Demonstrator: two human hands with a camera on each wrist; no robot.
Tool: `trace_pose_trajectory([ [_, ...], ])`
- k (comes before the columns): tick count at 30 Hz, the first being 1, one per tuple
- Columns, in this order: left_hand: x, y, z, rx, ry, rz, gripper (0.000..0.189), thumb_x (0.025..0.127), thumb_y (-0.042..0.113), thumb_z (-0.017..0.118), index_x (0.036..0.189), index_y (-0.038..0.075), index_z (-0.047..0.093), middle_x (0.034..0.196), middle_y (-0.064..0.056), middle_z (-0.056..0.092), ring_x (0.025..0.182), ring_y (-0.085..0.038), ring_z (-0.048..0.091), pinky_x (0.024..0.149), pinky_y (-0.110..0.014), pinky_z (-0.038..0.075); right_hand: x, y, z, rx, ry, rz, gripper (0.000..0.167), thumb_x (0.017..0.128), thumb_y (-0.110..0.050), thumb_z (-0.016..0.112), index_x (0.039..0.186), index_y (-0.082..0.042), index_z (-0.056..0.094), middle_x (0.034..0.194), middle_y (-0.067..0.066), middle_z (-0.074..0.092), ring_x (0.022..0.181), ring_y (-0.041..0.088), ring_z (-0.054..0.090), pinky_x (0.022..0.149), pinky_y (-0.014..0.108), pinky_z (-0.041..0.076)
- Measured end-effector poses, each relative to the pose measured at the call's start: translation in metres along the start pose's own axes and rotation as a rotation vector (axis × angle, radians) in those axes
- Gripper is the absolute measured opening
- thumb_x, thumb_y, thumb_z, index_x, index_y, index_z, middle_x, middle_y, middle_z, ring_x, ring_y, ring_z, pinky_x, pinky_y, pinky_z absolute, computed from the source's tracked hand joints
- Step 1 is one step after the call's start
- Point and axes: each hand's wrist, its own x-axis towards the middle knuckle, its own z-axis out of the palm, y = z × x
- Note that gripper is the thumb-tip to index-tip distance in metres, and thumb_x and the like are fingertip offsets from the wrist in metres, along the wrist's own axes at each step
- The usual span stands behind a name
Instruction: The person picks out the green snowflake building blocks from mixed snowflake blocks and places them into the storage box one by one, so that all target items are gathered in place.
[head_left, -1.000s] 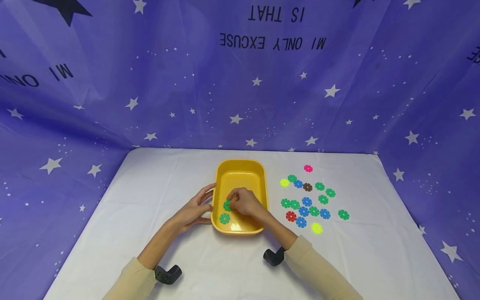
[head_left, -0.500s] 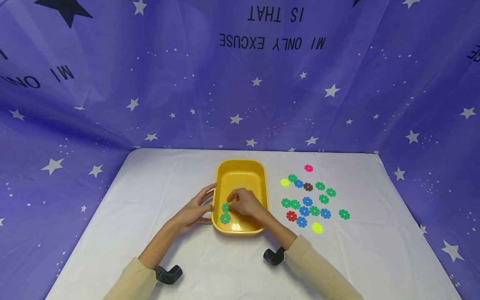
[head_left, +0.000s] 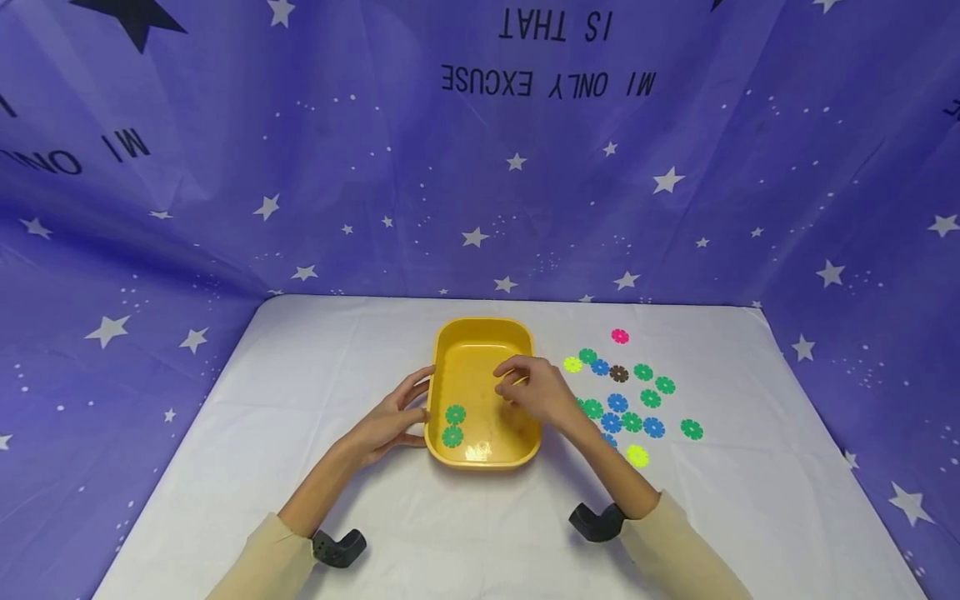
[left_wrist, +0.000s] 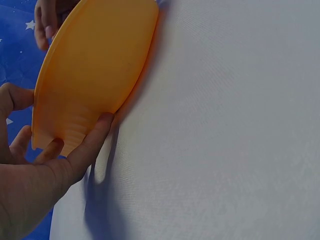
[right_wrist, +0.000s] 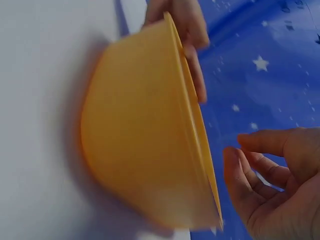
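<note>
From my station, head feed: yellow tray [head_left: 474,367] sits on the bench [head_left: 337,358], about midway between its left and right edges, long sides running toward the far edge. Two green discs [head_left: 452,436] lie flat inside, by the tray's near left corner, one just behind the other.

Left hand [head_left: 384,425]: fingers spread, tips resting against the tray's left wall; on my left wrist feed I see contact with its outer face. Right hand [head_left: 542,392]: above the tray's right rim, fingertips over the interior, loosely bent around nothing. On the right wrist feed the two foremost tips are very close together; I cannot tell whether they touch.

Between tray and bench's right edge I log scattered notched discs: pink disc [head_left: 620,336] nearest the far edge, brown disc [head_left: 618,374], two yellow discs [head_left: 637,456], several blue discs [head_left: 654,427], more green. A lone green disc [head_left: 692,429] lies nearest the right edge. The right forearm [head_left: 611,467] partly covers the scatter's left part.

Both wrists carry a black device [head_left: 340,548]. Beyond the far edge: purple star-patterned backdrop [head_left: 420,183].
</note>
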Motion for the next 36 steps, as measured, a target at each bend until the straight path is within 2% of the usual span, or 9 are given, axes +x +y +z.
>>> trace_pose_trajectory([
  [6, 0.000, 0.000, 0.001, -0.004, -0.004, -0.003, 0.082, 0.089, -0.001, 0.054, 0.160, 0.025, 0.021, 0.165, -0.011, 0.011, 0.137, -0.047, 0.035, 0.087, -0.057, 0.054, -0.016, 0.030, -0.040, -0.057, 0.101, 0.018, 0.022, 0.090, -0.011, 0.072, 0.111, -0.003, 0.071, 0.091, 0.004, 0.069, 0.081, 0.028, 0.066, 0.066, 0.030, 0.058],
  [10, -0.001, 0.000, 0.001, -0.002, 0.006, -0.004, 0.082, 0.089, -0.002, 0.054, 0.159, 0.024, 0.021, 0.165, -0.011, 0.011, 0.137, -0.048, 0.035, 0.086, -0.057, 0.054, -0.024, 0.058, -0.059, -0.104, 0.163, 0.069, 0.025, 0.092, -0.014, 0.071, 0.115, -0.003, 0.070, 0.097, 0.006, 0.068, 0.084, 0.026, 0.064, 0.067, 0.029, 0.057],
  [16, -0.002, 0.001, 0.000, -0.002, 0.008, -0.004, 0.082, 0.090, -0.002, 0.054, 0.160, 0.023, 0.021, 0.165, -0.011, 0.012, 0.137, -0.047, 0.035, 0.086, -0.056, 0.054, -0.027, 0.094, -0.067, -0.114, 0.191, 0.169, 0.031, 0.090, -0.014, 0.072, 0.119, -0.003, 0.069, 0.106, 0.009, 0.068, 0.099, 0.031, 0.063, 0.069, 0.029, 0.056],
  [19, -0.002, 0.001, 0.001, -0.003, 0.004, -0.002, 0.082, 0.089, -0.002, 0.054, 0.160, 0.024, 0.021, 0.165, -0.011, 0.012, 0.136, -0.047, 0.036, 0.087, -0.057, 0.054, -0.027, 0.106, -0.066, -0.123, 0.175, 0.193, 0.033, 0.088, -0.013, 0.075, 0.120, -0.005, 0.070, 0.110, 0.010, 0.069, 0.092, 0.028, 0.064, 0.066, 0.028, 0.054],
  [22, -0.001, 0.001, 0.001, -0.005, 0.003, -0.002, 0.082, 0.089, -0.002, 0.054, 0.160, 0.024, 0.021, 0.165, -0.011, 0.011, 0.136, -0.047, 0.036, 0.087, -0.057, 0.054, -0.026, 0.112, -0.065, -0.124, 0.160, 0.202, 0.036, 0.086, -0.012, 0.076, 0.121, -0.006, 0.070, 0.113, 0.011, 0.068, 0.078, 0.024, 0.062, 0.062, 0.030, 0.054],
  [24, -0.001, 0.001, 0.001, -0.007, 0.004, -0.004, 0.082, 0.089, -0.003, 0.054, 0.160, 0.024, 0.021, 0.165, -0.011, 0.011, 0.136, -0.047, 0.036, 0.087, -0.057, 0.054, -0.025, 0.113, -0.064, -0.140, 0.153, 0.196, 0.037, 0.086, -0.012, 0.076, 0.121, -0.006, 0.070, 0.114, 0.012, 0.067, 0.078, 0.024, 0.060, 0.066, 0.035, 0.055],
  [27, -0.001, 0.001, 0.001, -0.004, 0.007, -0.005, 0.081, 0.090, -0.003, 0.054, 0.159, 0.024, 0.021, 0.165, -0.011, 0.011, 0.136, -0.047, 0.037, 0.086, -0.056, 0.054, -0.024, 0.113, -0.062, -0.194, 0.146, 0.177, 0.035, 0.085, -0.012, 0.076, 0.119, -0.006, 0.071, 0.119, 0.013, 0.065, 0.098, 0.029, 0.060, 0.085, 0.047, 0.055],
  [30, 0.000, 0.001, 0.001, 0.004, 0.009, -0.005, 0.081, 0.090, -0.002, 0.053, 0.159, 0.024, 0.022, 0.165, -0.011, 0.011, 0.136, -0.047, 0.037, 0.086, -0.056, 0.055, -0.024, 0.112, -0.061, -0.247, 0.141, 0.169, 0.031, 0.086, -0.012, 0.075, 0.116, -0.006, 0.073, 0.125, 0.016, 0.062, 0.116, 0.035, 0.054, 0.098, 0.058, 0.045],
  [36, 0.000, 0.001, 0.001, 0.007, 0.008, -0.002, 0.080, 0.090, -0.002, 0.053, 0.159, 0.025, 0.023, 0.165, -0.010, 0.012, 0.136, -0.047, 0.037, 0.086, -0.056, 0.054, -0.022, 0.110, -0.060, -0.287, 0.128, 0.176, 0.028, 0.086, -0.013, 0.074, 0.113, -0.005, 0.072, 0.123, 0.018, 0.060, 0.114, 0.037, 0.054, 0.097, 0.058, 0.047],
])
